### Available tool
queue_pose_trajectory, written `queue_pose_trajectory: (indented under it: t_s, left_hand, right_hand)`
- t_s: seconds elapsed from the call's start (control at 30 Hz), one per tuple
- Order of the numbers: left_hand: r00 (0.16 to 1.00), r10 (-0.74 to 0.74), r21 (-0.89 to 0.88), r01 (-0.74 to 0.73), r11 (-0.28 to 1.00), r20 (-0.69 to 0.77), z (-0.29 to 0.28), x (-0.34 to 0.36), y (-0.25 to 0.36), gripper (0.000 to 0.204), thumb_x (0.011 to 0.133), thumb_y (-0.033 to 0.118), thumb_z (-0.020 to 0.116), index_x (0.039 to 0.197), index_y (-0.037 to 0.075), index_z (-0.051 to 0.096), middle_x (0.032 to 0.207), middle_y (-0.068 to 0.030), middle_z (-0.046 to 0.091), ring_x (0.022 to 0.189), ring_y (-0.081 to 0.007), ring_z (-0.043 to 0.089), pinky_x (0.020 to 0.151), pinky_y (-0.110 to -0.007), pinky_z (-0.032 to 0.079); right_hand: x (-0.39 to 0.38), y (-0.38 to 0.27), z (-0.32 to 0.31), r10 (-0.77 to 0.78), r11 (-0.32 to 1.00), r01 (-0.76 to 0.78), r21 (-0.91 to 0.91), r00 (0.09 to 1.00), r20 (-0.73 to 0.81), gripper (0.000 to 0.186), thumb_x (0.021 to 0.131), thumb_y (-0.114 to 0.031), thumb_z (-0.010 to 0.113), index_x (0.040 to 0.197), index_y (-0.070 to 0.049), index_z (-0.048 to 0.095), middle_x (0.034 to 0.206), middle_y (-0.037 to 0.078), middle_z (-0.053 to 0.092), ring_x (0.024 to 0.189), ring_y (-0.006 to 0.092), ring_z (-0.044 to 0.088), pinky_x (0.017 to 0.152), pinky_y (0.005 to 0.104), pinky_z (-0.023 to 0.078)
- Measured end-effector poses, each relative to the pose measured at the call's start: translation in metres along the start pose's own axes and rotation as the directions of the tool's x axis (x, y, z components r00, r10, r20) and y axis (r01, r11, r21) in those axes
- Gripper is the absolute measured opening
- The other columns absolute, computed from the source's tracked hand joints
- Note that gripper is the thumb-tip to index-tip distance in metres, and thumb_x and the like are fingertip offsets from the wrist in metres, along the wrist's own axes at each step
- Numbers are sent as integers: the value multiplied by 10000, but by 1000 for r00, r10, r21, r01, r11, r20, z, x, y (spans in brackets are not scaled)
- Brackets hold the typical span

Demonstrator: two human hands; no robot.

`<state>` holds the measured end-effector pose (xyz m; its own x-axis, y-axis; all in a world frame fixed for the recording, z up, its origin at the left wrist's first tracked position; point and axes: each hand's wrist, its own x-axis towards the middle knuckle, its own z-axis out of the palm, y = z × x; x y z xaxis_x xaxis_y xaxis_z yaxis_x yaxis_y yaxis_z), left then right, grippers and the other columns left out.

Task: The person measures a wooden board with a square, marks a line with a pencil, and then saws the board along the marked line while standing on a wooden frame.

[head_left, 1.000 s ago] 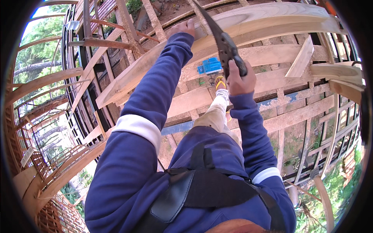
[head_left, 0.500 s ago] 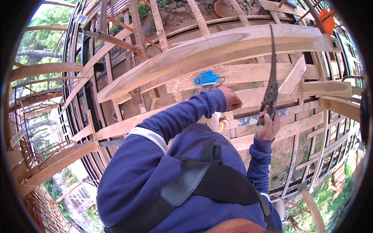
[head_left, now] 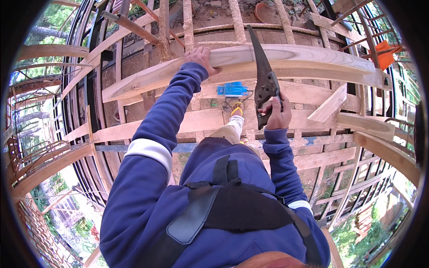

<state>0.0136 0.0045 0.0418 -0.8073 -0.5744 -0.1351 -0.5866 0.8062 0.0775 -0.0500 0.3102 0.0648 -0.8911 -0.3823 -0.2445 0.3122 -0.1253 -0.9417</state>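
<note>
So the left hand (head_left: 201, 57) is pressed flat on top of the long pale plank (head_left: 286, 60), pinning it down, and the right hand (head_left: 278, 112) is wrapped tight around the handle of a dark handsaw (head_left: 263, 71) whose blade crosses the plank just right of the left hand. No finished cut shows in the wood that I can see, so I'd guess the sawing is all left to do. A blue tool (head_left: 231, 89) sits on a beam below the left hand.

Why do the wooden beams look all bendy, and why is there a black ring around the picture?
In the head view, the fisheye lens bends straight edges near the rim, so the long plank under the left hand curves. The black ring is the lens's own border. Sunlight is bright and even; the saw in the right hand looks sharp, not blurred.
</note>
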Motion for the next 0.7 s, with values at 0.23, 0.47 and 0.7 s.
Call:
queue_pose_trajectory:
  t_s: [0.23, 0.47, 0.7]
  left_hand:
    - [988, 52, -4, -53, 999, -147, 7, -1, -3, 780, 631, 625, 825, 1183, 103, 652, 1187, -128, 679, 1139, -288, 635, 1010, -445, 446]
    - [991, 34, 33, -30, 999, -126, 8, -3, -6, 828, 662, 645, 800, 1257, 93, 635, 1220, -147, 677, 1162, -290, 628, 1026, -429, 447]
    - [985, 54, 46, -48, 998, -162, 11, -1, -4, 787, 651, 627, 818, 1204, 93, 651, 1191, -145, 684, 1144, -296, 636, 1023, -437, 451]
  right_hand:
    - [-7, 2, -16, -6, 991, 13, -130, 998, 55, 322, 1040, -94, 501, 1331, 41, 518, 778, 57, 596, 566, 77, 539, 557, 254, 533]
    - [-33, -5, -25, -9, 977, 22, -212, 998, 64, 438, 1053, -81, 496, 1491, -68, 487, 777, 30, 610, 506, 54, 499, 488, 233, 476]
    - [-23, 5, -9, -57, 957, 64, -283, 998, 34, 403, 1044, -88, 517, 1444, -67, 552, 697, 18, 601, 504, 52, 512, 479, 239, 460]
